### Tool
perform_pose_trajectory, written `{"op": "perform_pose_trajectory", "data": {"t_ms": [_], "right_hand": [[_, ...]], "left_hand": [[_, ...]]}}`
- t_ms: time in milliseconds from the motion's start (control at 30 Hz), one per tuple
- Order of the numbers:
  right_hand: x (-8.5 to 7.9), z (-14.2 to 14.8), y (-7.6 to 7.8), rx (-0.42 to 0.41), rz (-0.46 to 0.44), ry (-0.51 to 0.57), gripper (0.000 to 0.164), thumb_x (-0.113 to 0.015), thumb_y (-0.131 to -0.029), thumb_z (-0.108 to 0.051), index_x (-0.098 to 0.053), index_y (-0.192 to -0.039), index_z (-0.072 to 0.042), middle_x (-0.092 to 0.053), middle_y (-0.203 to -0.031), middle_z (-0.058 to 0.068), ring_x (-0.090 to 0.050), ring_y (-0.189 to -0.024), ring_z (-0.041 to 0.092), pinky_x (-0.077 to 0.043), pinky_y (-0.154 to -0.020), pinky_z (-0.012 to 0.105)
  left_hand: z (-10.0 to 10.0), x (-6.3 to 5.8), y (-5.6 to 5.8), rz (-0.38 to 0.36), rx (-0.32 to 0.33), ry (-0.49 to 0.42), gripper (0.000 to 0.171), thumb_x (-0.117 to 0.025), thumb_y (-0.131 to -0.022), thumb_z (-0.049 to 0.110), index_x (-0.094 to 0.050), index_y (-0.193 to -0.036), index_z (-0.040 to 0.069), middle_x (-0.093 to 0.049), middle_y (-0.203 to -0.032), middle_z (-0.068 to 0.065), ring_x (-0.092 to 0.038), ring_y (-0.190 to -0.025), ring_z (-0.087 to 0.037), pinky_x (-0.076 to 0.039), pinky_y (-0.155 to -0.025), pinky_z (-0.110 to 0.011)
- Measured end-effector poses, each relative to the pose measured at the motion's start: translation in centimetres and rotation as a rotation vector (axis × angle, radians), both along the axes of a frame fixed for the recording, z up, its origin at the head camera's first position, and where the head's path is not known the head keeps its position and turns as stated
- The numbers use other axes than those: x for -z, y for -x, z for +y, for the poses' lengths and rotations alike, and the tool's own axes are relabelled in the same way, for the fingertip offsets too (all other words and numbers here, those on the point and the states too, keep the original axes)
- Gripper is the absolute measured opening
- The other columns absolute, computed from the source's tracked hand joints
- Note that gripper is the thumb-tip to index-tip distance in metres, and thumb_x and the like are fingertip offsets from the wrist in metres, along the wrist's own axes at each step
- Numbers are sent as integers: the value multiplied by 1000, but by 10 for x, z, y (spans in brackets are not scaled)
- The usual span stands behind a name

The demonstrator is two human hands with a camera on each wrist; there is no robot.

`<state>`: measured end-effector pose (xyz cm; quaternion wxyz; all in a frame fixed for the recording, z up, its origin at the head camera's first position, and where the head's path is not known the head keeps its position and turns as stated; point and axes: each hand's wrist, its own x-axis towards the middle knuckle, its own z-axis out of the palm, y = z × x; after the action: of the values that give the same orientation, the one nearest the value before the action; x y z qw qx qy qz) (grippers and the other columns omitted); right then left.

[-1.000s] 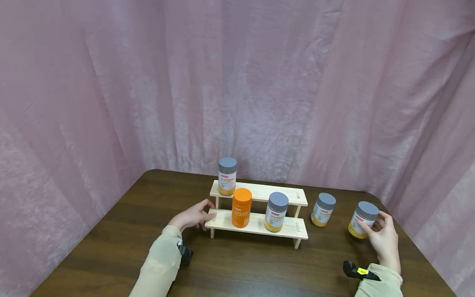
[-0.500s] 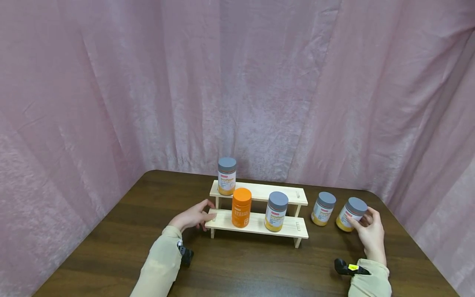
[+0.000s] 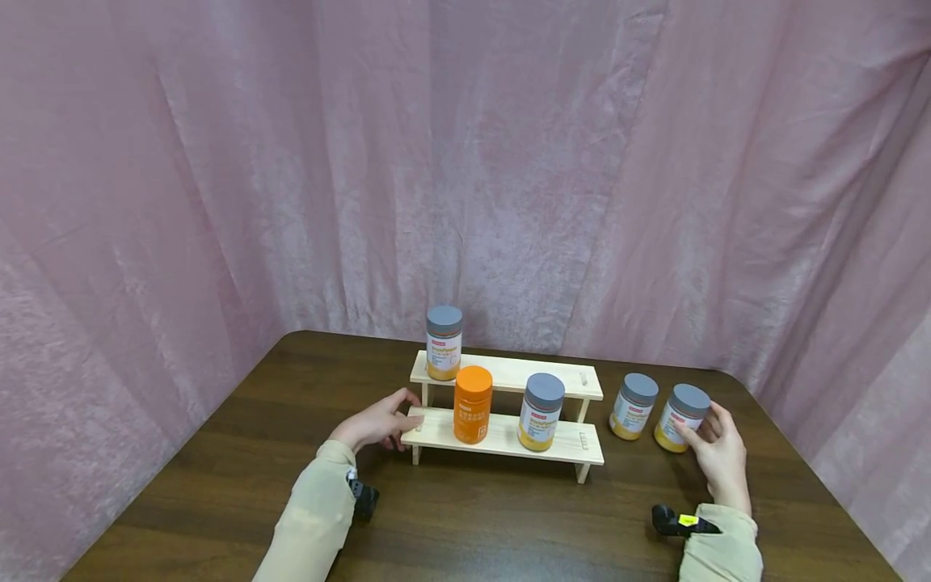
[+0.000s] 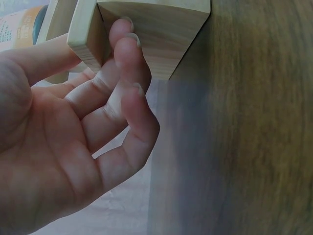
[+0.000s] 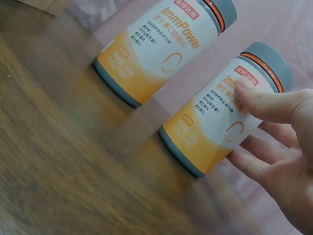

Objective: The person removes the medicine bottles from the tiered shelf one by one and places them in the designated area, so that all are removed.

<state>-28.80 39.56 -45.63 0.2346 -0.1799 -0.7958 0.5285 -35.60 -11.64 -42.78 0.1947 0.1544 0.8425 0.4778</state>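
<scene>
My right hand (image 3: 722, 461) holds a grey-capped supplement bottle (image 5: 215, 115) upright on the table, thumb across its label and fingers behind. Just left of it stands a matching bottle (image 3: 633, 407), a narrow gap between the two. At the left end of a two-tier wooden shelf (image 3: 502, 434), my left hand (image 3: 374, 422) grips the lower board, thumb on top and fingers curled at its side and underneath. On that lower board are an orange bottle (image 3: 473, 406) and a grey-capped bottle (image 3: 541, 413). Another grey-capped bottle (image 3: 444, 343) occupies the upper board's left end.
The dark wooden table (image 3: 465, 525) carries the shelf and bottles. Pink curtains (image 3: 509, 162) hang behind it and along both sides. Black wrist cameras are strapped to both sleeves (image 3: 309, 509).
My right hand has brought its bottle leftward, close to the neighbouring grey-capped bottle; the motion slowed in the last half second. The left hand has kept its grip on the shelf.
</scene>
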Motion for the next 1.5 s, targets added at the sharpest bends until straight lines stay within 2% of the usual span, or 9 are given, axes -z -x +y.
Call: {"op": "perform_pose_trajectory", "data": {"t_ms": [200, 333, 500, 700, 933, 1100, 1200, 1300, 1500], "right_hand": [[-3, 1, -1, -36, -13, -13, 65, -60, -96, -20, -28, -151, -5, -42, -145, 20, -42, -105, -12, -31, -82, 0], [-7, 2, -3, -86, -37, 11, 67, -51, -101, -29, -17, -154, -5, -30, -155, 23, -40, -135, 15, -30, -95, 1], [-21, 3, -7, -99, -46, -6, 67, -42, -103, -35, -13, -155, -6, -22, -157, 26, -27, -144, 43, -31, -114, 31], [-41, 2, -17, -41, -83, -173, 64, -41, -102, -39, -20, -153, -7, -36, -151, 27, -39, -136, 46, -37, -104, 47], [-55, 0, -22, -52, -49, -241, 63, -43, -102, -37, -22, -153, -6, -35, -151, 28, -38, -135, 49, -33, -107, 58], [-62, -3, -24, -26, -42, -291, 59, -46, -101, -36, -31, -150, -7, -42, -147, 26, -44, -132, 45, -43, -104, 27], [-65, -5, -25, -10, -15, -317, 56, -49, -100, -36, -38, -147, -8, -47, -144, 24, -53, -127, 3, -36, -84, 1], [-70, -8, -26, -12, 22, -331, 55, -50, -100, -37, -42, -145, -7, -50, -141, 24, -39, -100, -27, -34, -81, -3], [-82, -20, -26, -9, 66, -366, 51, -51, -100, -38, -47, -141, -8, -55, -137, 21, -35, -95, -29, -32, -77, -4]], "left_hand": [[0, -1, -1, 0, 2, -12, 33, -56, -98, 23, -40, -123, 7, -63, -69, -3, -60, -56, -13, -43, -54, -27], [0, 0, -1, -4, 5, -7, 32, -55, -99, 22, -40, -122, 7, -63, -69, -3, -60, -56, -13, -43, -54, -26], [0, 2, 1, -6, -5, 2, 30, -55, -99, 22, -41, -122, 9, -63, -69, -3, -61, -57, -14, -43, -54, -26], [0, 2, 1, -7, -3, 2, 29, -54, -99, 21, -40, -120, 9, -64, -69, -4, -61, -57, -15, -43, -54, -27], [0, 3, 2, -1, 5, -10, 28, -54, -99, 21, -40, -120, 8, -64, -69, -3, -61, -57, -14, -43, -53, -26], [1, 1, 2, 0, -2, 10, 31, -54, -99, 22, -40, -122, 8, -64, -69, -3, -61, -57, -14, -43, -54, -27], [2, 2, 2, -5, -7, 13, 31, -54, -99, 22, -40, -122, 8, -65, -68, -4, -61, -57, -14, -42, -54, -26], [1, 4, 2, -11, -8, 7, 30, -55, -99, 21, -40, -121, 8, -64, -68, -4, -61, -57, -15, -43, -54, -26], [0, 6, 4, 6, 4, -16, 32, -55, -99, 21, -39, -122, 6, -65, -69, -3, -61, -58, -14, -43, -54, -27]]}}
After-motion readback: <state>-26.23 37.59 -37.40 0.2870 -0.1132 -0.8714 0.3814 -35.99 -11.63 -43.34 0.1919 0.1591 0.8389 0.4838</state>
